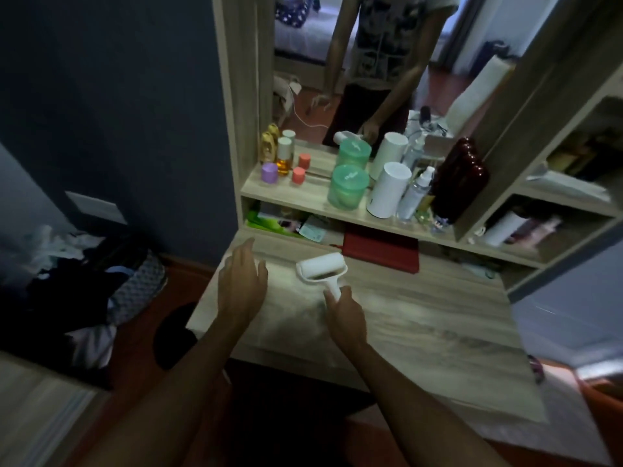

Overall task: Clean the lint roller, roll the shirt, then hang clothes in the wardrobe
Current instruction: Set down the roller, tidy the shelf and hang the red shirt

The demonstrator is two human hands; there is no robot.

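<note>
Right hand (pixel 345 318) grips white plastic lint roller (pixel 322 268); woodgrain dresser top (pixel 421 318).

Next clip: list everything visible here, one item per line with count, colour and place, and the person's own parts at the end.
lint roller: 1, white, on the desk, handle held by the right hand
desk: 1, light wood, centre
mirror: 1, above the shelf, reflects the person
green jar: 1, translucent green, on the shelf
white cylinder: 1, white, right of the green jar
spray bottle: 1, clear, right of the cylinder
dark bottle: 1, dark red, shelf's right end
small bottles: several; purple, pink, amber, gold; shelf's left end
red case: 1, red, back of the desk
clothes pile: 1, dark and white, floor left
left hand: 1, open, over the desk
right hand: 1, on the roller's handle
</note>
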